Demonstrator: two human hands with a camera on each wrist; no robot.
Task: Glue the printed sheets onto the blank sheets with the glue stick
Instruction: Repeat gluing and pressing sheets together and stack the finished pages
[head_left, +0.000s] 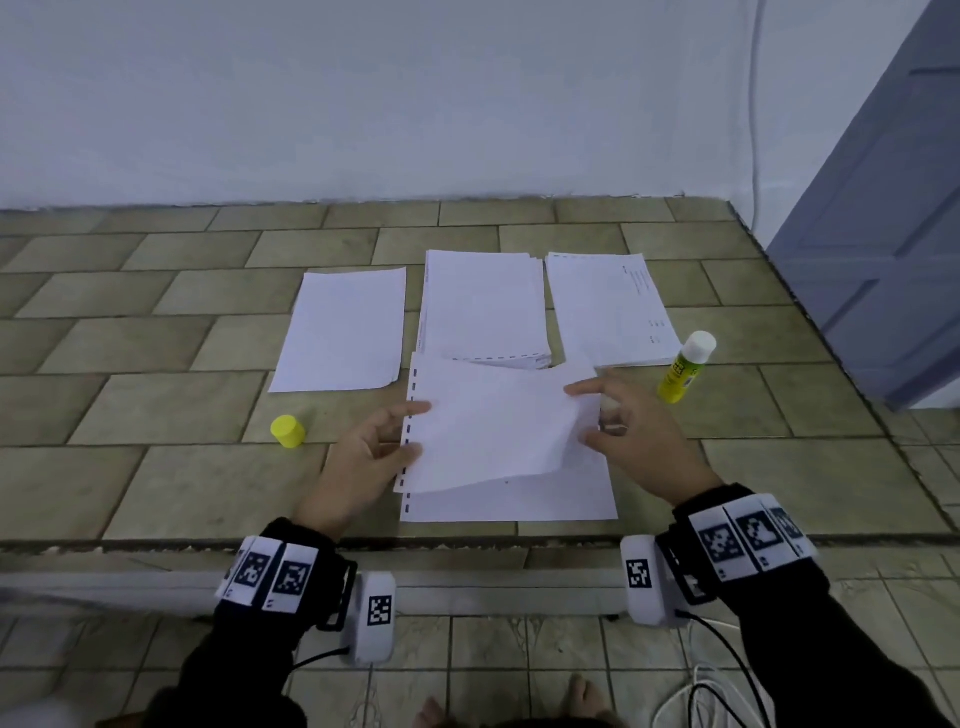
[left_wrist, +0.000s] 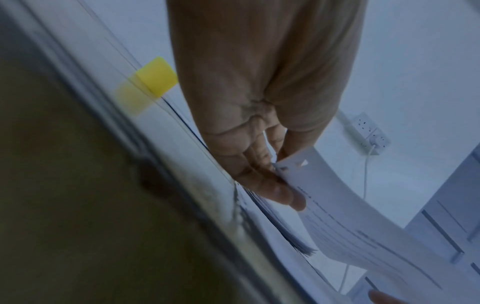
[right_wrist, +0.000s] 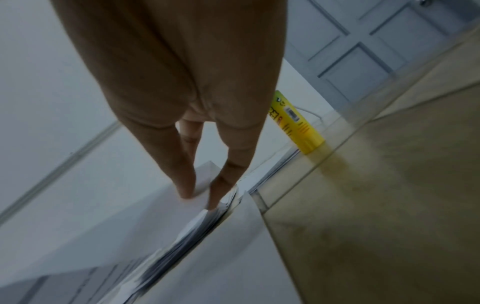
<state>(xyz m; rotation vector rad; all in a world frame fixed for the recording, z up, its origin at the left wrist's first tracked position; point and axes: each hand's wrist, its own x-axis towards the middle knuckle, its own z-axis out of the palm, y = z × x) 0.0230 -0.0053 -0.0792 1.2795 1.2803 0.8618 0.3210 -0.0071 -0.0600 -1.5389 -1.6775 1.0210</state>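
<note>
Progress looks partial: you hold a printed sheet (head_left: 493, 426) print-side down above the sheet on the counter (head_left: 519, 504), so I judge you are laying it on for sticking. Your left hand (head_left: 371, 452) pinches its punched left edge between thumb and fingers – the left wrist view shows the fingertips (left_wrist: 275, 191) on that edge, with lines of print on the underside. Your right hand (head_left: 631, 436) pinches the right edge between thumb and forefinger; the right wrist picture is blurred, but two fingers (right_wrist: 187, 181) come together on the paper there. Whether glue is already on either sheet I cannot tell.

Three lots of paper lie behind, side by side on the tiled counter (head_left: 156, 467): a thin left pile (head_left: 343, 327) with no print or punching that I can see, a thick middle stack (head_left: 483, 306) with a punched edge toward you, and a right stack (head_left: 608, 306) with faint print showing. Judging by those thick stacks, a good many sheets are left to do. Which pile takes the finished pairs I cannot say.

Containers are few – only the glue stick (head_left: 684, 366), standing upright just right of the right stack and near your right hand, uncapped with its white top bare. Its yellow cap (head_left: 287, 431) sits apart on the tiles, left of your left hand. How much glue remains inside is hidden
</note>
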